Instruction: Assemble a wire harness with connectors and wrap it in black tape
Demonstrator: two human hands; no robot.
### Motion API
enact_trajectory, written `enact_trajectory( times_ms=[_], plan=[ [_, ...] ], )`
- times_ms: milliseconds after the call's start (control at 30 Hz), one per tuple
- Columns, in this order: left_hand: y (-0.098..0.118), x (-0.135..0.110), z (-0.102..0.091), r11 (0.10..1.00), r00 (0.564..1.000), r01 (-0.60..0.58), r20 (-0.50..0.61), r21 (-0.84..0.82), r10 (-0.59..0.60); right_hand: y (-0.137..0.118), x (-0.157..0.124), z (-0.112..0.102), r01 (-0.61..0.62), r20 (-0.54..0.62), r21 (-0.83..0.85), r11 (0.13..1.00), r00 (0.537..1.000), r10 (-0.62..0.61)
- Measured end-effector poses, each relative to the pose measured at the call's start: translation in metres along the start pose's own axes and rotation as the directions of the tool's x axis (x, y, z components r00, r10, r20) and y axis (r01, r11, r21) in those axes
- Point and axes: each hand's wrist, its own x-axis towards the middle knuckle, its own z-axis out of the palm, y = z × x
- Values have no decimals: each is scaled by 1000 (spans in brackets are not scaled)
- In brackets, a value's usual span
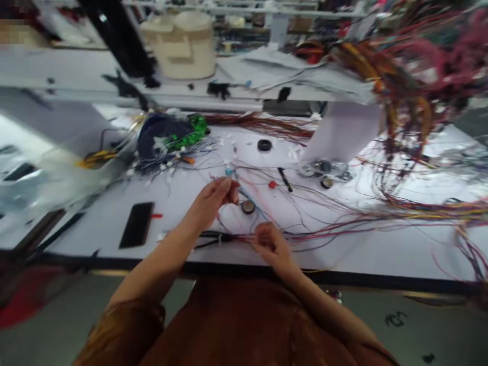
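Observation:
My left hand [215, 201] is closed in a pinch over the middle of the table. A small light blue connector [229, 171] shows just past its fingertips, and a blue wire [249, 197] slants from there down toward my other hand. My right hand [273, 248] has its fingers curled beside a bundle of pink and dark wires [305, 237] near the table's front edge; what lies inside the fingers is hidden. A roll of black tape [248, 206] sits between the two hands. To the left of the bundle, black-sheathed cable ends [211, 237] lie on the table.
A dark phone [136, 225] rests at left. Behind it sits a blue bundle with green connectors [190, 133]. Another black tape roll [264, 145] and a red piece [272, 185] lie farther back. Many coloured wires [404, 117] hang at right. A cream container [186, 48] stands on the shelf.

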Motion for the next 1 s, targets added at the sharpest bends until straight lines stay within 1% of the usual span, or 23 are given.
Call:
enact_trajectory(
  times_ms=[33,67,100,167,200,233,333,433,500,533,567,600,633,667,700,733,767,800,833,867,900,967,1000],
  plan=[
    [-4,-2,-11,999,999,-22,-44,40,24,1,-3,-2,-152,28,-8,988,988,153],
    [-7,-5,-22,997,996,-30,-78,74,36,4,-6,-3,-270,116,-36,962,955,272],
    [-7,-8,-34,995,994,-26,-104,97,36,7,-10,-4,-355,238,-83,931,900,364],
    [-3,-17,-58,996,982,-16,-184,82,31,14,-21,-9,-450,444,-189,873,754,484],
    [0,-22,-70,999,969,-21,-245,48,32,17,-27,-14,-477,491,-223,850,698,521],
    [4,-28,-82,999,948,-35,-316,5,35,20,-32,-21,-498,507,-241,833,667,545],
    [8,-52,-112,990,888,-40,-458,-133,-25,21,-45,-46,-519,471,-260,814,667,577],
    [-9,-79,-128,971,877,10,-465,-238,-122,13,-53,-61,-549,434,-309,777,645,629],
    [-28,-94,-133,957,873,8,-465,-290,-148,8,-57,-64,-611,370,-315,726,626,687],
    [-37,-100,-135,950,876,13,-454,-313,-162,7,-57,-65,-635,302,-293,715,647,700],
    [-47,-106,-136,942,883,31,-432,-334,-183,7,-57,-67,-642,200,-246,726,699,686],
    [-57,-111,-137,934,893,65,-396,-352,-212,8,-55,-71,-629,65,-189,754,758,649],
    [-66,-115,-138,924,904,104,-354,-367,-242,11,-51,-77,-601,-91,-140,787,799,594],
    [-74,-118,-138,918,912,137,-314,-372,-263,13,-46,-86,-576,-235,-121,808,808,541],
    [-83,-121,-139,917,919,154,-287,-367,-270,15,-40,-95,-585,-350,-142,798,784,513],
    [-90,-123,-139,923,925,160,-272,-351,-264,16,-33,-105,-646,-424,-208,735,736,527],
    [-97,-125,-139,934,932,159,-265,-319,-249,15,-25,-114,-730,-463,-308,610,675,574],
    [-102,-126,-140,951,938,151,-264,-268,-224,12,-17,-121,-790,-473,-417,448,610,636],
    [-107,-127,-141,969,945,146,-263,-201,-197,7,-9,-123,-801,-459,-507,319,564,687],
    [-109,-128,-141,982,949,145,-264,-124,-174,0,-1,-119,-777,-421,-574,257,550,721],
    [-111,-128,-142,988,951,148,-268,-47,-155,-7,8,-111,-737,-358,-608,294,586,727],
    [-109,-125,-143,984,951,163,-278,78,-135,-16,28,-78,-584,-195,-588,560,774,602],
    [-107,-123,-143,980,950,171,-283,103,-136,-16,40,-56,-482,-119,-605,634,842,526]
  ],
)
